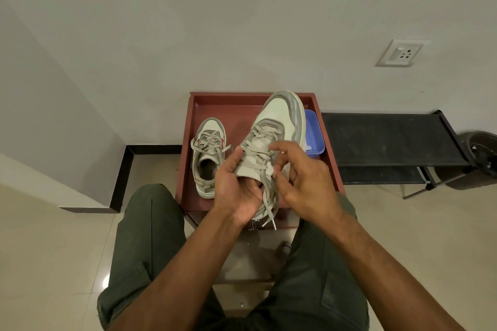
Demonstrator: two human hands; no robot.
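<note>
I hold a white and grey sneaker [279, 115] above a reddish-brown tray-topped stand [242, 105], toe pointing away from me. My left hand [236, 185] grips its heel and tongue from the left side. My right hand [304, 180] has curled fingers pinching the grey laces [265, 140] near the top eyelets. Loose lace ends [269, 212] hang down between my hands. The matching second sneaker [208, 153] lies on the tray to the left, its laces undone.
A blue plastic box [313, 134] sits on the tray's right side, partly behind the held shoe. A black low bench [390, 140] stands to the right, with a dark bin [481, 153] beyond. My knees in green trousers flank the stand.
</note>
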